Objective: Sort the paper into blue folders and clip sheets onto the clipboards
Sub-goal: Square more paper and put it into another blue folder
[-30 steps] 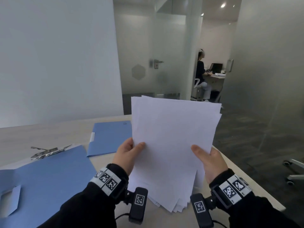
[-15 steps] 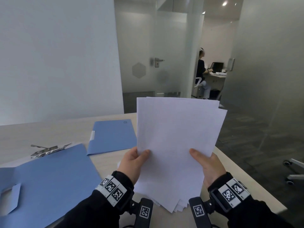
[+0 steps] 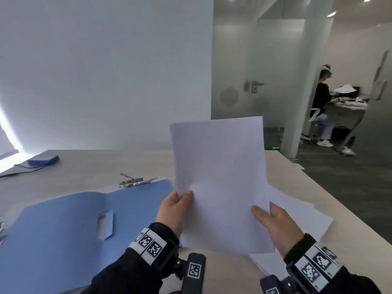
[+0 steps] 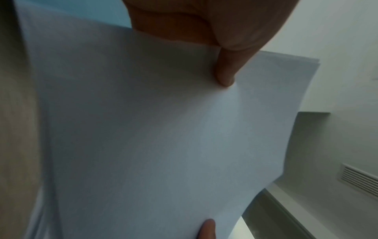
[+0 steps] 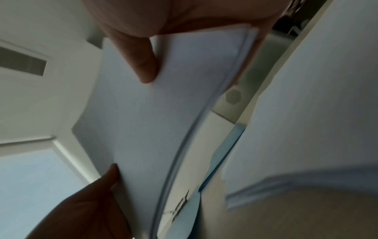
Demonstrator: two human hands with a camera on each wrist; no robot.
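Note:
I hold a thin bundle of white sheets (image 3: 220, 179) upright above the table. My left hand (image 3: 176, 209) pinches its lower left edge, thumb on the front. My right hand (image 3: 273, 223) grips the lower right edge, thumb (image 5: 143, 64) pressed on the face of the sheets (image 5: 143, 121). In the left wrist view a finger (image 4: 225, 72) presses the sheets (image 4: 143, 129). An open blue folder (image 3: 63, 230) lies flat to the left. A metal clip (image 3: 135, 181) of a clipboard shows behind the folder's far edge. More loose white paper (image 3: 301, 215) lies on the table under my right hand.
The pale wooden table (image 3: 95, 166) carries a small blue box (image 3: 43, 160) with a cable at the far left. The table's right edge (image 3: 339, 200) drops to dark carpet. A person (image 3: 322, 102) sits at a desk beyond the glass partition.
The view has swung left, so the open folder now lies nearer the middle. The held sheets look squared into a neater bundle and have moved left toward the folder, leaving loose paper on the table.

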